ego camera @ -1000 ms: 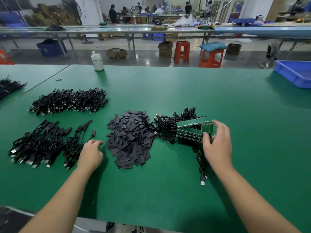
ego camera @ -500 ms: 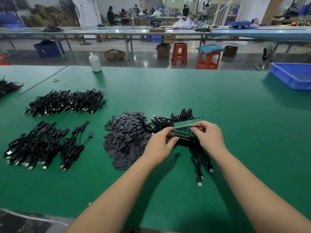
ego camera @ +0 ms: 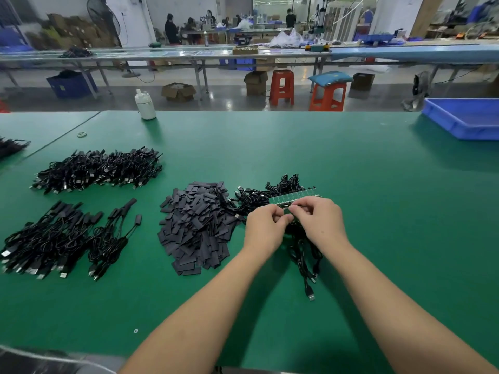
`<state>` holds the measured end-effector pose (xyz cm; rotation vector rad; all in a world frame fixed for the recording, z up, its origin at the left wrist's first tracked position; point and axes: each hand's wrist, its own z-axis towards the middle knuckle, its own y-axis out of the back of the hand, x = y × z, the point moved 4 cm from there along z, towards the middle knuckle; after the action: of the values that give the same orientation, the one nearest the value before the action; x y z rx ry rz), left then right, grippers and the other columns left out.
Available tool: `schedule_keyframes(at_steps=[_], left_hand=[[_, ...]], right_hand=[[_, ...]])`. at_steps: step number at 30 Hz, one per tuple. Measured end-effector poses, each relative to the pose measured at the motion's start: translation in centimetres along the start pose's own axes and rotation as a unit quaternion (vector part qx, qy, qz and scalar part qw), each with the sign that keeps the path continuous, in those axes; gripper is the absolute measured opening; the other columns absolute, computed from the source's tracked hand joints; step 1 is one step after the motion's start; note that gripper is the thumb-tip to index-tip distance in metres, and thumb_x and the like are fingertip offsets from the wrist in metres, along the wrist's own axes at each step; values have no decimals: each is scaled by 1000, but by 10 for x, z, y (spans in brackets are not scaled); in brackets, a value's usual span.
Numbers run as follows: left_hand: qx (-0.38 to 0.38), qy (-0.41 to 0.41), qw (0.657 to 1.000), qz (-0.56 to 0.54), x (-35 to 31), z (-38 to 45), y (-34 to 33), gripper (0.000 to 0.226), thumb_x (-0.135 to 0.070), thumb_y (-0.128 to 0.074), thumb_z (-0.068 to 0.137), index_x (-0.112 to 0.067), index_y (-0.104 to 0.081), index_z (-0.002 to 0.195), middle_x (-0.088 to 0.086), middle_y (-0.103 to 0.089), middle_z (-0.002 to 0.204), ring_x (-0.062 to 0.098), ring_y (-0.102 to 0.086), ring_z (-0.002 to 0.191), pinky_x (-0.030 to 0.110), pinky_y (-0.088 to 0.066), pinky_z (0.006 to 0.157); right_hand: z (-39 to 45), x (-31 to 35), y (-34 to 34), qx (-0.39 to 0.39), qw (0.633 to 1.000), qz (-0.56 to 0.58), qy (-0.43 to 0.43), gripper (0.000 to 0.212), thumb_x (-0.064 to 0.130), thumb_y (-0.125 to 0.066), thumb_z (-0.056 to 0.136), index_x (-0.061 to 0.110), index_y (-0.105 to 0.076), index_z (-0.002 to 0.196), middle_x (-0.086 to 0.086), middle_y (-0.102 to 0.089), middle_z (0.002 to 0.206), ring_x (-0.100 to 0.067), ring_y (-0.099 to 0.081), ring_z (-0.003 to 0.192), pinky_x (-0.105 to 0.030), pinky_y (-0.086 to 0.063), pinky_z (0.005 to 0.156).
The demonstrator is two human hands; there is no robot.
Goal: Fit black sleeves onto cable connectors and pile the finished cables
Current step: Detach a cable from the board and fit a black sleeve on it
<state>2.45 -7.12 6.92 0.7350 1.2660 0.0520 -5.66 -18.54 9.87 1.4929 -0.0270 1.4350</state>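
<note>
The green worktop (ego camera: pixel 351 184) was spread with the job's stock, and much of the task looked done: two heaps of finished cables were laid at the left, one farther off (ego camera: pixel 100 170) and one nearer (ego camera: pixel 54 238), the nearer with black sleeves plainly seen on its plugs. A broad heap of loose black sleeves (ego camera: pixel 197 225) was left in the middle, which was judged to mean many fittings remained. Just right of it the unfinished cables (ego camera: pixel 270 193) were bunched, their tails trailing toward the near edge.

Over that bunch both hands were brought together. The left hand (ego camera: pixel 266 228) and the right hand (ego camera: pixel 320 225) were each closed in a narrow grip, fingertips pinched on a strip of small green boards (ego camera: pixel 294 198) joined to the cables; no sleeve was seen in either hand, so the next fitting was judged not yet begun.

Farther off, a blue tray (ego camera: pixel 464 120) and a white bottle (ego camera: pixel 145 105) were stood well apart from the work. Tangled cables were judged the likeliest hindrance
</note>
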Motion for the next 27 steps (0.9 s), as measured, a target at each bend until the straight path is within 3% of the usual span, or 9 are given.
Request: schedule_keyframes(at_steps=[4, 7, 11, 14, 19, 22, 27], left_hand=[[-32, -9, 999, 33, -7, -7, -3, 25, -28, -69, 87, -25, -55, 66, -11, -55, 61, 6, -47, 58, 26, -33, 60], [-51, -19, 998, 43, -8, -11, -1, 25, -29, -66, 90, -26, -52, 69, -9, -57, 64, 12, -50, 62, 27, -31, 62], [-48, -40, 997, 43, -6, -12, 6, 29, -29, -67, 89, -26, -47, 68, -10, -51, 59, 7, -44, 58, 28, -29, 57], [1, -62, 998, 21, -6, -8, 12, 31, -26, -72, 86, -27, -49, 64, -11, -49, 56, 3, -40, 54, 20, -31, 55], [80, -107, 991, -1, -7, -5, 24, 27, -22, -74, 85, -28, -56, 66, -16, -49, 51, 2, -38, 51, 19, -32, 54], [98, -113, 988, -26, -7, -6, 28, 25, -19, -73, 86, -27, -58, 67, -13, -48, 54, 4, -37, 53, 22, -34, 56], [104, -91, 990, -22, -7, -7, 30, 22, -20, -73, 86, -24, -61, 69, -8, -51, 60, 10, -40, 57, 28, -38, 61]], right_hand=[[-7, 4, -5, -42, 999, -17, 14, 10, 21, -70, 89, 15, -78, 91, 4, -73, 79, -10, -63, 73, -26, -47, 72], [-9, 5, -7, -49, 998, -23, 29, 10, 21, -68, 91, 16, -77, 92, 3, -73, 82, -17, -64, 79, -30, -49, 76], [-3, 1, -5, 9, 999, 20, 32, 7, 19, -69, 91, 17, -76, 92, 6, -70, 80, -15, -61, 76, -20, -42, 68], [1, -3, -1, 69, 995, 69, 32, 8, 15, -70, 91, 22, -73, 87, 2, -71, 81, -17, -61, 76, -8, -40, 64], [0, -5, 5, 158, 974, 157, 32, 18, 12, -68, 93, 29, -71, 86, -5, -73, 85, -12, -57, 74, -30, -51, 73], [-1, -3, 4, 172, 964, 201, 34, 22, 8, -67, 93, 29, -71, 86, 15, -71, 74, 1, -58, 68, -15, -49, 65], [-1, -1, 3, 173, 968, 180, 35, 21, 10, -68, 93, 29, -72, 85, 16, -70, 74, 5, -58, 67, -13, -48, 69]])
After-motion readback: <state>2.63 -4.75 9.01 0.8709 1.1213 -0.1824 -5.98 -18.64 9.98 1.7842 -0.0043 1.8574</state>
